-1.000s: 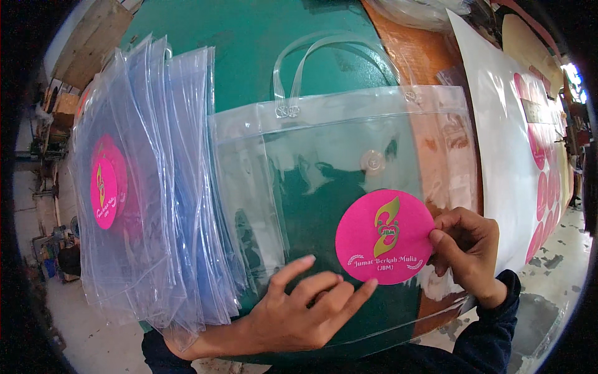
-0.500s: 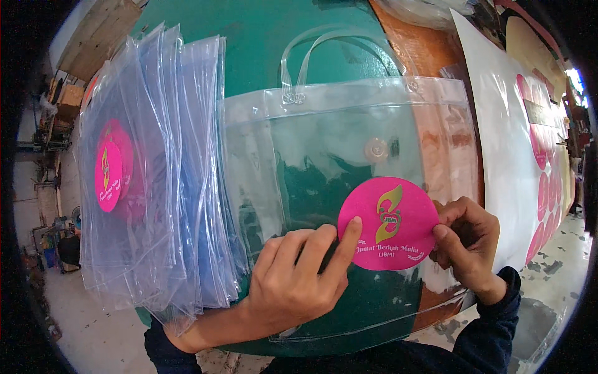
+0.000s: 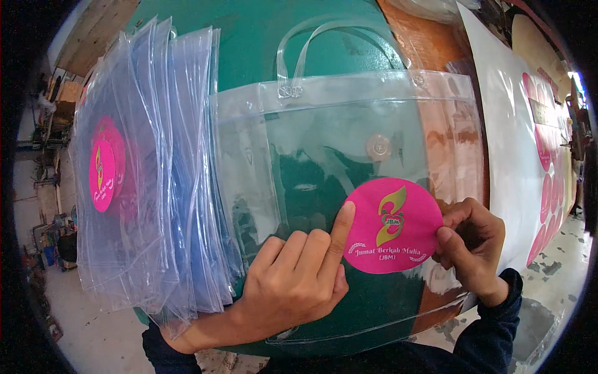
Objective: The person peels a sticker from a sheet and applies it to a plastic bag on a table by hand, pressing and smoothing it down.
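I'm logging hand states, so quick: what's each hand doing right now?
Left hand: open, gripping nothing, touching the pink label.
Right hand: closed, pinching the pink label's right edge.

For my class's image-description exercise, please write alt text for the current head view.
A person's right hand pinches a round pink label over a clear handled bag, the index finger of the left hand at the label's left edge. Stacked clear bags lie left; a white sheet with pink circles is right.

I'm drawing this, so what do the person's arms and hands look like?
The left hand and right hand are bare, with no gloves or rings showing. The left sleeve and right sleeve are dark navy; the right reaches the wrist.
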### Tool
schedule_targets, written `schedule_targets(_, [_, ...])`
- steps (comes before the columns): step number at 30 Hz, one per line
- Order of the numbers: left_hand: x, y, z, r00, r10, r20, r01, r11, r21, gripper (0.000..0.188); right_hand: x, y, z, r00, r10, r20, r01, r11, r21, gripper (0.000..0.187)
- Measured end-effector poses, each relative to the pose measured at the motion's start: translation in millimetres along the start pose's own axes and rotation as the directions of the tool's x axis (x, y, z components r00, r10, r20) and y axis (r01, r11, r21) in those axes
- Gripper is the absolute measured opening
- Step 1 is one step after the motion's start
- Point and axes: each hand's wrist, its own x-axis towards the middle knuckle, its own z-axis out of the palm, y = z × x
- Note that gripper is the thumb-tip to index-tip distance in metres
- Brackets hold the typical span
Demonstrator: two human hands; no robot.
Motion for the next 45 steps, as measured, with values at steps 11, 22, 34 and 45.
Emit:
schedule_targets(11, [-5.6, 0.7, 2.2, 1.0, -0.016, 0.013, 0.017, 0.998, -0.058, 0.06, -1.1, 1.1, -3.8, 0.999, 0.022, -0.022, -0.022, 1.0, 0.004, 0.006])
schedule_targets(22, [-6.0, 5.0, 0.9, 0.999, -0.034, 0.042, 0.034, 0.999, -0.007, 0.056, -2.3, -0.7, -2.8, 0.999, 0.036, -0.03, -0.036, 0.999, -0.004, 0.006])
schedule_targets(34, [-4.5, 3.6, -0.9, 0.997, 0.0, 0.075, -0.002, 1.0, 0.02, 0.056, -1.3, 0.4, -3.4, 0.999, 0.024, -0.033, -0.026, 0.998, -0.049, 0.007])
schedule_targets(45, [-7.9, 4.5, 0.8, 0.998, -0.048, 0.031, 0.048, 0.999, 0.009, 0.058, -1.5, 1.2, -2.0, 1.0, 0.016, -0.024, -0.016, 1.0, -0.002, 0.007])
